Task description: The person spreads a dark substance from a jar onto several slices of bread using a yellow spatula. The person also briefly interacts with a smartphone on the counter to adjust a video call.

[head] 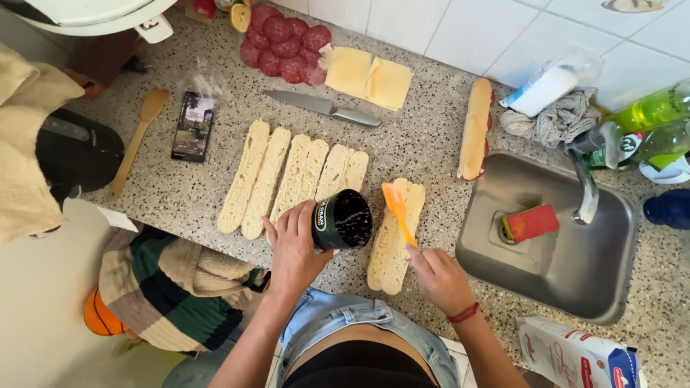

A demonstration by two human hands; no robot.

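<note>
My left hand grips a black jar, tilted on its side above the speckled counter. In my right hand is an orange spatula, its blade resting on an opened baguette half near the counter's front edge. Several more split baguette halves lie side by side to the left. Behind them are a kitchen knife, salami slices and cheese slices.
A closed filled baguette lies by the steel sink, which holds a red sponge under the tap. A phone and wooden spoon lie left. Green bottles, a cloth and a paper bag stand right.
</note>
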